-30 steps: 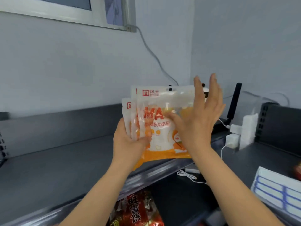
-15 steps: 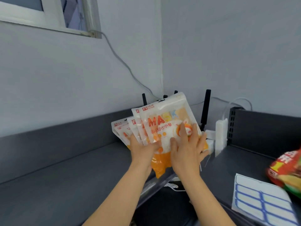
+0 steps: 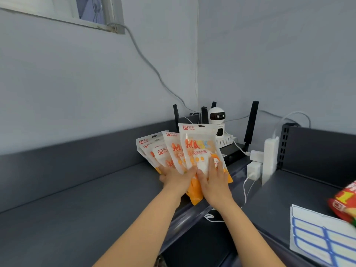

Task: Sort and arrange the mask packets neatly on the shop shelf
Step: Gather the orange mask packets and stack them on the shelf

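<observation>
We are holding the fanned mask packets (image 3: 192, 151) upright at the right end of the shelf (image 3: 86, 209). Our left hand (image 3: 176, 179) is gripping their lower ends while our right hand (image 3: 216, 181) is pressing straight-fingered on the front one. We are judging the neat squaring-up as not yet done.

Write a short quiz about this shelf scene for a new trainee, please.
1. True or false: the left hand and the right hand both touch the mask packets.
2. What stands in the corner behind the packets? A) a white camera B) a kettle C) a plant
3. Fill in: the sheet of blue-framed labels lies to the ___ of the hands.

Key: 1 true; 2 A; 3 right.
</observation>
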Demonstrator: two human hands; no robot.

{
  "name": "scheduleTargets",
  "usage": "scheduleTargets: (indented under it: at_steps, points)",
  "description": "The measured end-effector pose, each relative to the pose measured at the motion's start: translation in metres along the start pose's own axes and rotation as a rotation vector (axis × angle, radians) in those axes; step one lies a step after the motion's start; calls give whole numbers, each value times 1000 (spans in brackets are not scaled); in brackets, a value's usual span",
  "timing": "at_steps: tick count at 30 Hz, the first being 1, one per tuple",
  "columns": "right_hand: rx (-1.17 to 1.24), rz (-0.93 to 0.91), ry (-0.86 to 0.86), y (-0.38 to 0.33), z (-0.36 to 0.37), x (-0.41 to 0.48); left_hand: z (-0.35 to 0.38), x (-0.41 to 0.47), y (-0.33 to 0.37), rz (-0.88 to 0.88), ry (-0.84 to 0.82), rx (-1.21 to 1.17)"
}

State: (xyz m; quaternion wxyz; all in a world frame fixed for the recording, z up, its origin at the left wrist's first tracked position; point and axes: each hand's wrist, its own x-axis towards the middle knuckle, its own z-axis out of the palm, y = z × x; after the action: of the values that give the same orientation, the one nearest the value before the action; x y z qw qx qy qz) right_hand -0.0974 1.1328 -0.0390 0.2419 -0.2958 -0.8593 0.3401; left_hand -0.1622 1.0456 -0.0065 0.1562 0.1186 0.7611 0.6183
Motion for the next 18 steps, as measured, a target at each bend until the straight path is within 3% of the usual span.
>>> scheduleTargets:
  at_steps: [4, 7, 10, 14, 18]
  points:
    - [16, -16, -65, -5, -2, 6, -2, 6, 2, -27, -70, -205]
    - [34, -57, -178, -14, 1, 11, -9, 14, 4, 107, 27, -142]
    - [-120, -49, -198, -18, 13, 15, -19, 21, 3, 204, 42, -52]
    - [-245, -29, -196, -21, 22, 23, -23, 26, -6, 129, 65, -34]
    - [-156, -105, -262, -23, 18, 34, -20, 30, -8, 112, 195, -75]
